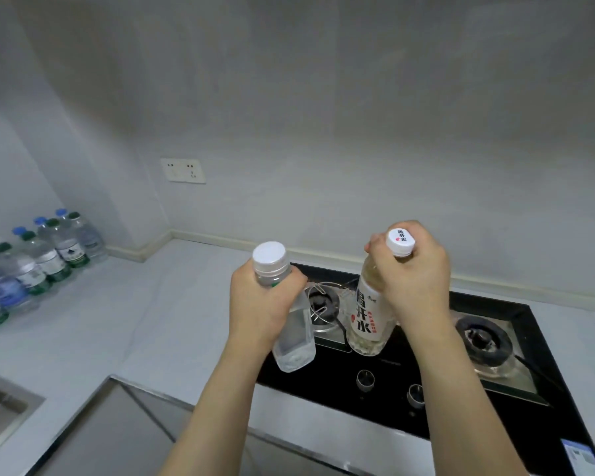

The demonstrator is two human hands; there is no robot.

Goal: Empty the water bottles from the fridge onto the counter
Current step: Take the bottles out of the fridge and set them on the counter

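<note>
Clear bottle (pixel 291 324) is gripped by its neck in the left hand (pixel 260 302), and the labelled bottle (pixel 370 314) in the right hand (pixel 414 276), both held above the stove (pixel 461 383). More bottles (pixel 38 262) stand far left on the table (pixel 145 321).

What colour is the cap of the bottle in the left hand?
White, seen in the head view: the cap tops the clear bottle held by the left hand.
</note>
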